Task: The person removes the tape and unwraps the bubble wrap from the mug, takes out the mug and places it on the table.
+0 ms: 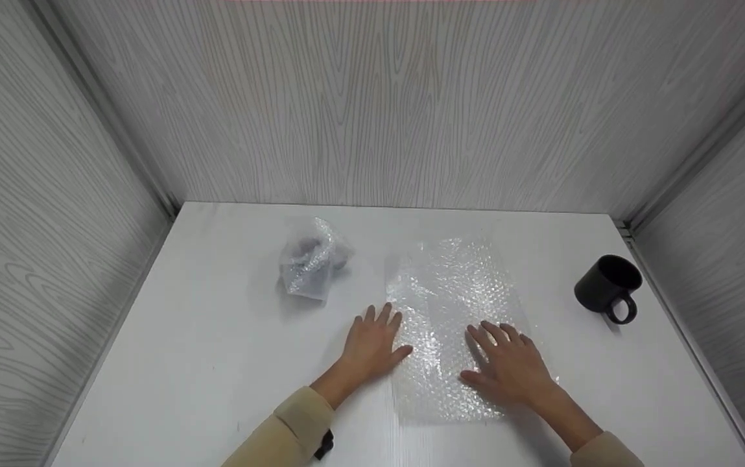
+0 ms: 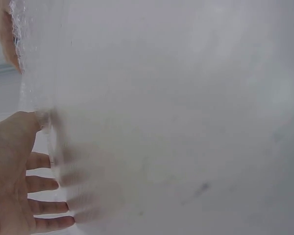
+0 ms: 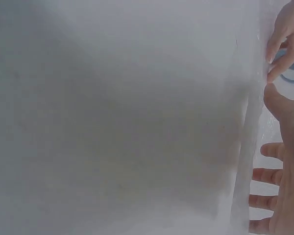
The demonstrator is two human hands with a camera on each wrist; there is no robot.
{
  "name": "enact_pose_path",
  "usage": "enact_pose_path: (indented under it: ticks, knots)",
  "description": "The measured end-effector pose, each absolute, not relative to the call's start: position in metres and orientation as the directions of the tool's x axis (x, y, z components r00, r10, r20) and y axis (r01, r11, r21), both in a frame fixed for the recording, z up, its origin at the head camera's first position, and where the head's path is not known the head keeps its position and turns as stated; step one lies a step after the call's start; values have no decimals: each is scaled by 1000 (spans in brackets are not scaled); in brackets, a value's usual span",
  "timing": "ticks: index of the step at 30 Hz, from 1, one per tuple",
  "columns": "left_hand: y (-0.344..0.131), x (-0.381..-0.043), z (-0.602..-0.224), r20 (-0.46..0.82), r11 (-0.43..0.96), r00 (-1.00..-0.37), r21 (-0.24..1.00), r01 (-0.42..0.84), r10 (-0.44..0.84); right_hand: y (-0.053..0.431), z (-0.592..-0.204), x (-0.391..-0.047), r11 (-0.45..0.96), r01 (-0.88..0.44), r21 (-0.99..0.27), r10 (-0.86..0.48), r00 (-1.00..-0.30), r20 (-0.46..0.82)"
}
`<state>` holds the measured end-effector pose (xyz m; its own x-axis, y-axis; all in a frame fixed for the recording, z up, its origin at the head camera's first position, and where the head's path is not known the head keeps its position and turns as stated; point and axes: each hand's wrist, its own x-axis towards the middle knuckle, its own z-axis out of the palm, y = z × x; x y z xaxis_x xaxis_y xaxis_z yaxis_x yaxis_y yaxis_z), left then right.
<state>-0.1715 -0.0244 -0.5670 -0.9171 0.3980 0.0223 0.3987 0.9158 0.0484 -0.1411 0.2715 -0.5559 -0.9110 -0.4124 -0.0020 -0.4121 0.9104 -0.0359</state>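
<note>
A sheet of clear bubble wrap (image 1: pixel 453 292) lies spread on the white table. My left hand (image 1: pixel 372 347) is at its left edge, fingers spread and pointing away from me, with the thumb reaching onto the sheet. My right hand (image 1: pixel 511 371) is over the sheet's lower right part, its fingers spread and relaxed. In the left wrist view the left fingertips (image 2: pixel 50 207) come right down at the white surface. The right wrist view has the right fingers (image 3: pixel 264 201) apart from one another, with nothing gripped between them.
A bundle wrapped in bubble wrap (image 1: pixel 307 263), something dark inside, sits left of the sheet toward the back. On the right stands a black mug (image 1: pixel 596 285), its handle facing me. Wood-grain panels (image 1: pixel 372 110) enclose the white table (image 1: pixel 203 337) at the back and sides.
</note>
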Motion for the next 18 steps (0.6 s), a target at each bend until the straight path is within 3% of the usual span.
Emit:
enact_pose_path:
  ticks: [18]
  knots:
    - [-27, -174, -568, 13, 905, -907, 62, 421, 421, 272, -564, -139, 905, -423, -50, -425, -905, -36]
